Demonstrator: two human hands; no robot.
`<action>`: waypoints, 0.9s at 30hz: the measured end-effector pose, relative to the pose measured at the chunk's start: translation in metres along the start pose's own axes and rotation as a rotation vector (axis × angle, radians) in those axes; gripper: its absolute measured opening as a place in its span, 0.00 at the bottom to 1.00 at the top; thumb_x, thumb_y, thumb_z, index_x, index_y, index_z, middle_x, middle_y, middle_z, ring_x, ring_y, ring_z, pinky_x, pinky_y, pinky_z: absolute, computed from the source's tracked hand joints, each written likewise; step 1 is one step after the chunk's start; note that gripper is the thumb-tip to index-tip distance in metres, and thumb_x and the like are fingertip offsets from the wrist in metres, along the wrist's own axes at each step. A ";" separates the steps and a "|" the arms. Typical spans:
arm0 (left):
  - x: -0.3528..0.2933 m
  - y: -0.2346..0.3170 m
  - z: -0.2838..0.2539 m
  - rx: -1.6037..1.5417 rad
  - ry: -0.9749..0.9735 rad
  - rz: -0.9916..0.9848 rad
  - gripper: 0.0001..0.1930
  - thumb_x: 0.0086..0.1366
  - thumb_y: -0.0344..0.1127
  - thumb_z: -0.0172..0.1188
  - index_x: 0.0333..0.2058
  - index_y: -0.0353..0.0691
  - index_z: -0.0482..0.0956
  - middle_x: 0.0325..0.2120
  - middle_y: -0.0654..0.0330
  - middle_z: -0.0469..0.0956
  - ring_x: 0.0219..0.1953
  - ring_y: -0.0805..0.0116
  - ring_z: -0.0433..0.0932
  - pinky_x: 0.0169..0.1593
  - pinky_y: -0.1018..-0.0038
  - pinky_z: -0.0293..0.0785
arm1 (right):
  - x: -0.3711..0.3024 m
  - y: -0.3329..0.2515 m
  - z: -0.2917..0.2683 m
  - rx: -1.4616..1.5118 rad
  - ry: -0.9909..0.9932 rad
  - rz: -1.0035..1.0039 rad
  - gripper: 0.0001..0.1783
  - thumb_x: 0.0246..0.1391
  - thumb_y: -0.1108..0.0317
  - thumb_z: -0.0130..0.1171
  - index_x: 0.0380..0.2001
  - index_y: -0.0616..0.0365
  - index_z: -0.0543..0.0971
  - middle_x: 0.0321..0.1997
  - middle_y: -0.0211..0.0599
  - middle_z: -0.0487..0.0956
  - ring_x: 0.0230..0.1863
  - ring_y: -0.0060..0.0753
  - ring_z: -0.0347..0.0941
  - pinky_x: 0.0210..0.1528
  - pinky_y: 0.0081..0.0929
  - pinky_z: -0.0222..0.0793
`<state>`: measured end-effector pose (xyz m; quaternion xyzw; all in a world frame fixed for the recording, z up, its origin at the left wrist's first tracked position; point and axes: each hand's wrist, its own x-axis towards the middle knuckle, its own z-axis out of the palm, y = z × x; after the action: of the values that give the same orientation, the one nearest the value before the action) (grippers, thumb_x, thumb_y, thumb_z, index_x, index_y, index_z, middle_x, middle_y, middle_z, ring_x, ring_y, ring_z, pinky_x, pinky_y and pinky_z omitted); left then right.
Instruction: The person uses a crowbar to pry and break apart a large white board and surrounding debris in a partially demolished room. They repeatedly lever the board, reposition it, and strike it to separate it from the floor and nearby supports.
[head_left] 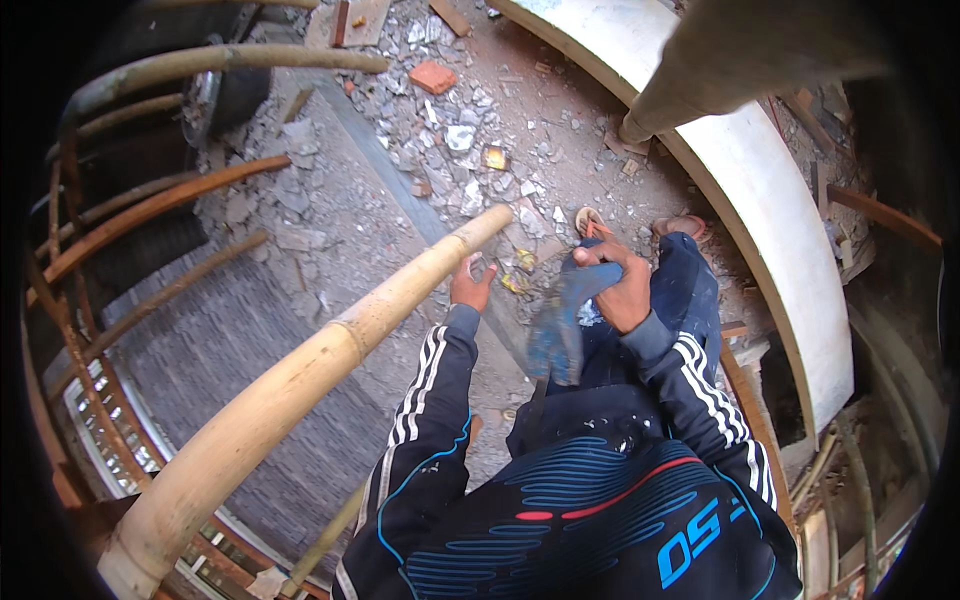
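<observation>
A blue-grey work glove (566,325), blurred in part, hangs from my right hand (625,290). The fingers of that hand are closed on its upper end, above my dark trouser leg. My left hand (472,284) is at the lower edge of a thick bamboo pole (345,345), close to the pole's far end. Its thumb stands apart from the forefinger; the other fingers are partly hidden, and I cannot tell whether they touch the pole. Nothing plainly sits in this hand.
Broken rubble (460,135) and a red brick piece (433,77) litter the ground ahead. A pale curved-looking panel (760,190) stands at right, with a thick pole (720,70) before it. Wooden bars and bamboo (170,200) crowd the left, near a grey ribbed sheet (230,370).
</observation>
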<state>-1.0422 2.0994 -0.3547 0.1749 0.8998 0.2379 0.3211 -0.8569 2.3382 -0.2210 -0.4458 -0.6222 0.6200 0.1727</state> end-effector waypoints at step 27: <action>0.043 0.035 -0.078 -0.919 -0.261 -0.496 0.26 0.64 0.44 0.53 0.57 0.38 0.61 0.50 0.51 0.70 0.51 0.60 0.71 0.50 0.63 0.72 | 0.136 -0.057 0.101 0.254 0.306 0.024 0.23 0.58 0.58 0.50 0.18 0.67 0.75 0.14 0.33 0.69 0.18 0.19 0.59 0.23 0.20 0.53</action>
<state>-1.1194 2.1239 -0.3033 -0.1734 0.6700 0.5005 0.5202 -1.0281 2.3900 -0.2317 -0.5169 -0.5001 0.6205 0.3127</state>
